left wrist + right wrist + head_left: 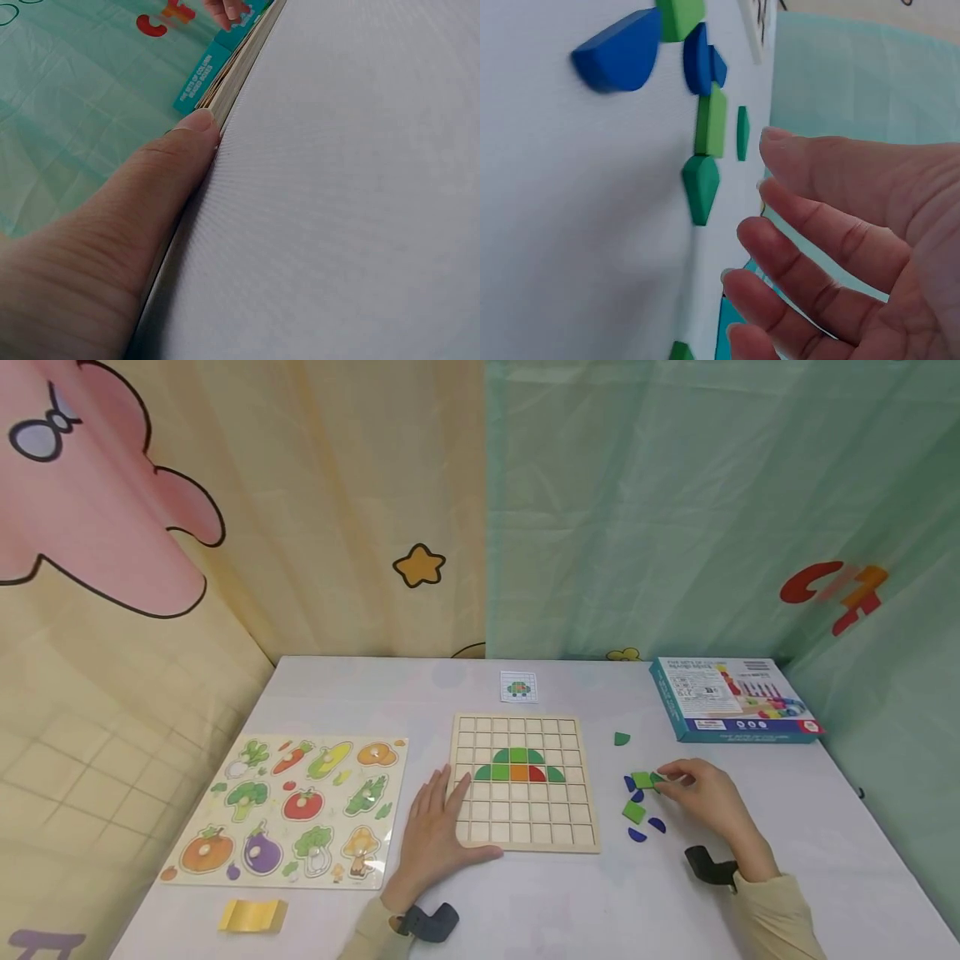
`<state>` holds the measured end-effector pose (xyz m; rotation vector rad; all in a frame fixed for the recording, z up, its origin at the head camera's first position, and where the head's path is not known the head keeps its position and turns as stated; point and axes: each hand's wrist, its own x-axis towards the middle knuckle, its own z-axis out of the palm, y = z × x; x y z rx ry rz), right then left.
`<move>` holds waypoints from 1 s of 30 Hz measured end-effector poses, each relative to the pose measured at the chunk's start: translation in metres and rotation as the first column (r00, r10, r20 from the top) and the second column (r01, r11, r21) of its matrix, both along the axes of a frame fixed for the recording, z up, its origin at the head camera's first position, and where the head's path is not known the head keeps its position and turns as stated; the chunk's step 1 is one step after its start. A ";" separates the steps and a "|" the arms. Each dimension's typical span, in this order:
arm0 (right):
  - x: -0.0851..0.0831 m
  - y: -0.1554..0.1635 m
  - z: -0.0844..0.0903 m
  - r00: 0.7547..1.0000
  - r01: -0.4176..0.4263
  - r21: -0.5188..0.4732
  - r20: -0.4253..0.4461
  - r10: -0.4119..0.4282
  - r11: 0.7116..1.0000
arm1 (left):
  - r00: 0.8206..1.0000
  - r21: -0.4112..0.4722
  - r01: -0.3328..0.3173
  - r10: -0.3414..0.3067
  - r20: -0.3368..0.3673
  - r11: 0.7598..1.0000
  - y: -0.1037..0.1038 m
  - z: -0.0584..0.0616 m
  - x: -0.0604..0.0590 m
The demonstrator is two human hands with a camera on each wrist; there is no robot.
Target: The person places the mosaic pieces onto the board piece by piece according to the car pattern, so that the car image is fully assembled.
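Note:
A wooden grid board [525, 827] lies mid-table with a dome of green, orange and red tiles [519, 766] in its upper rows. My left hand [438, 831] rests flat on the table at the board's left edge, and the left wrist view shows its thumb [150, 195] against the board's side [232, 75]. My right hand [701, 789] hovers by loose tiles right of the board, fingers relaxed and holding nothing [840, 247]. Nearest its fingertips are a dark green tile [700, 187] and a light green square [643, 779].
More loose tiles lie right of the board: a green square [633, 812], blue pieces [637, 835] and a green quarter [621, 739]. A teal box [731, 697] sits at back right and a pattern card [519, 687] behind the board. A vegetable puzzle [292, 810] and a yellow block [252, 916] lie left.

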<state>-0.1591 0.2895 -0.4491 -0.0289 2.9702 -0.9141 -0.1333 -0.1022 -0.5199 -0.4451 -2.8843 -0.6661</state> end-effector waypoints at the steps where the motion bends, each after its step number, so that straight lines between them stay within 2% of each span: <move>1: 0.001 0.001 -0.001 1.000 0.000 0.002 0.010 0.000 1.000 | 1.000 0.000 0.000 0.000 0.002 1.000 0.000 0.000 0.000; 7: 0.002 0.006 -0.009 0.997 0.003 0.017 0.071 -0.004 1.000 | 1.000 -0.001 0.002 -0.002 0.002 1.000 0.000 -0.001 -0.001; 21: 0.001 0.004 -0.018 1.000 0.003 0.077 -0.006 -0.003 0.997 | 1.000 -0.010 -0.002 0.002 0.001 1.000 0.000 -0.001 0.000; 30: 0.001 0.005 -0.013 0.998 0.019 0.073 0.054 -0.023 0.997 | 1.000 -0.008 -0.002 0.002 -0.001 1.000 0.000 0.000 0.000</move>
